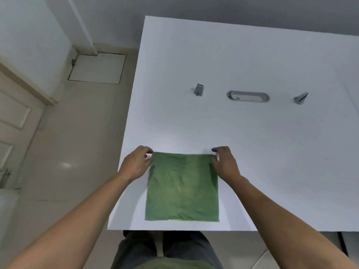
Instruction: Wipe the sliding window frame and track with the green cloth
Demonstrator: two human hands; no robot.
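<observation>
Your square green terry cloth (182,188) lies flat near the front edge of the white bench (242,61), with your left hand (136,164) pinching its far left corner and your right hand (225,162) pinching its far right corner, fingers curled onto the fabric

Green cloth (182,188) flat on table (252,142)

A green cloth (182,188) lies flat and square on the white worktop (252,142) near its front edge. The left hand (137,165) and right hand (225,164) pinch its two far corners, apparently between thumb and fingers (214,150).
</observation>
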